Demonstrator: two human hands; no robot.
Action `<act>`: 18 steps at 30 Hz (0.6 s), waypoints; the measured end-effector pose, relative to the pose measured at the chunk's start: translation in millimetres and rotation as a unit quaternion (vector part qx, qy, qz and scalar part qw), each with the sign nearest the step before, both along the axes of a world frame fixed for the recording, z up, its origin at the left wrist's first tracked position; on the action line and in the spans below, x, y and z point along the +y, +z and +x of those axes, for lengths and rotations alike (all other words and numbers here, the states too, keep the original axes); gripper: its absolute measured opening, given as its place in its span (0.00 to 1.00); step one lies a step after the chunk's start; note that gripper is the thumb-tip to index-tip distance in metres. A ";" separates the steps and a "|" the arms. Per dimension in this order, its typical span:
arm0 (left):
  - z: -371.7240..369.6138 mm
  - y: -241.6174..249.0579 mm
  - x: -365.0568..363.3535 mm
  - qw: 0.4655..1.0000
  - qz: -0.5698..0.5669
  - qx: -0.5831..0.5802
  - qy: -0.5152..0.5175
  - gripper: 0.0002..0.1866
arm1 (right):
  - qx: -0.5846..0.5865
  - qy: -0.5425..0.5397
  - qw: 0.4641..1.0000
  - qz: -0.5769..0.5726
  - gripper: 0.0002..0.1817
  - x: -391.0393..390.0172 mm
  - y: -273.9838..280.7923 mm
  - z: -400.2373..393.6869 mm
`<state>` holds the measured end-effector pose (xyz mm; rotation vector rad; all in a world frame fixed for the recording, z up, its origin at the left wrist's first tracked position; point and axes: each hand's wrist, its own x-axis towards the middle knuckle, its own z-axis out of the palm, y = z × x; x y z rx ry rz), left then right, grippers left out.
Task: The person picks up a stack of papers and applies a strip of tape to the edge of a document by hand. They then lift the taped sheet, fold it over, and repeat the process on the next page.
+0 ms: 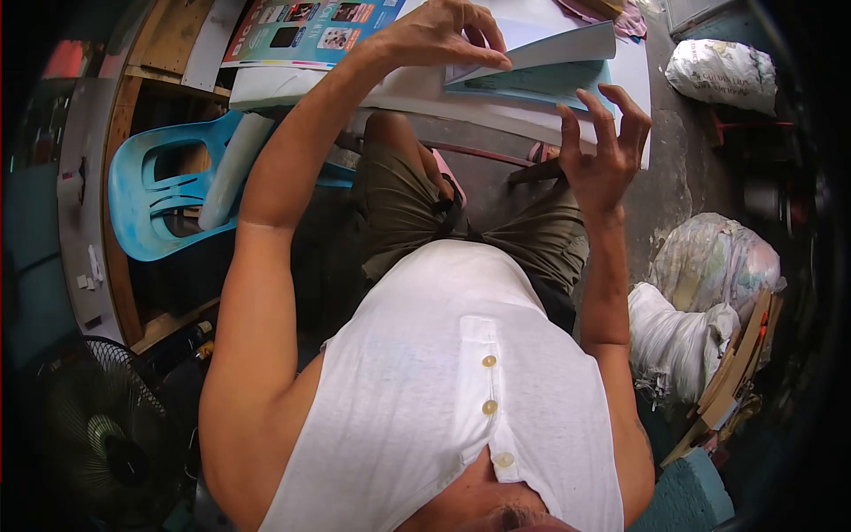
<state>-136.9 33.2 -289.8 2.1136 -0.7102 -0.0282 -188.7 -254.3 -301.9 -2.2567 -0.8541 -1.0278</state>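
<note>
Looking straight down over a white shirt with 3 buttons and olive shorts, so the person sits with knees under the far surface.

The left hand is up at the far edge of view, fingers bent and pressed down onto a sheet, a pale gray-white one that is lifted and curled. The thumb seems to be tucked under its near edge, so that grip looks like a pinch on the sheet, though the thumb is mostly hidden. Under the sheet lies a teal sheet, flat on the surface, with some print on it that is too small to read.

The right hand is just near of that, palm toward the camera, fingers spread and curled a bit. It holds nothing; the fingertips hover right at the near right edge of the teal sheet, and I can't tell if they touch it.

Far left on the surface is a poster with phone pictures. A blue chair stands left of the knees, with a white roll leaning across it. A fan sits near left. On the right there are stuffed sacks on the floor, plus another sack far right, and some cardboard standing beside them.
</note>
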 end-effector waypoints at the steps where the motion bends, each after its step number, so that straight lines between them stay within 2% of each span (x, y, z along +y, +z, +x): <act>1: -0.7 0.6 -0.6 1.000 -0.003 0.010 -0.003 0.14 | 0.008 0.004 1.000 -0.001 0.15 1.1 -1.8 -1.2; 7: -6.7 6.5 -4.8 0.998 -0.044 0.039 -0.024 0.13 | 0.048 0.043 0.997 -0.030 0.18 13.2 -11.0 -3.0; 10: -6.9 9.9 -8.1 0.999 -0.015 -0.012 -0.029 0.14 | 0.063 0.041 0.996 -0.041 0.19 16.6 -10.8 1.0; 13: -11.8 10.8 -12.0 0.999 0.032 -0.013 -0.007 0.15 | 0.057 0.038 0.996 -0.048 0.20 17.9 -12.6 4.5; 18: -10.8 13.1 -10.9 0.998 0.024 -0.041 -0.051 0.16 | 0.067 0.039 0.996 -0.040 0.21 20.0 -12.8 6.9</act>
